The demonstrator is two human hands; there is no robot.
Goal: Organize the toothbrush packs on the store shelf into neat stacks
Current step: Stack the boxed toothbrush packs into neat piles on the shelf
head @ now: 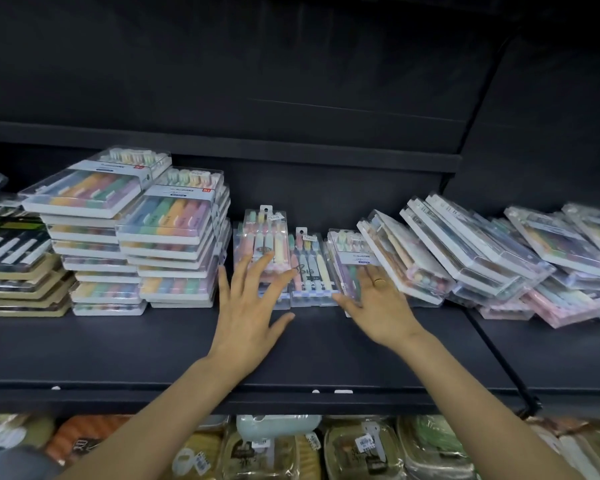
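Left hand (253, 308), fingers spread, rests on pastel toothbrush pack (265, 242) mid-shelf (153, 344). Right hand (378, 299), fingers flat, presses neighbouring pack (352, 261). Pack between (310, 268) reads "Big".

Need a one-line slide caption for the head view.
Both open hands, left and right, reach toward loose toothbrush packs between neat stacks and a toppled pile.

My one camera sits on my head, close to the dark shelf (326, 348), facing forward and down. It looks onto the shelf board and over its front edge to the tier below.
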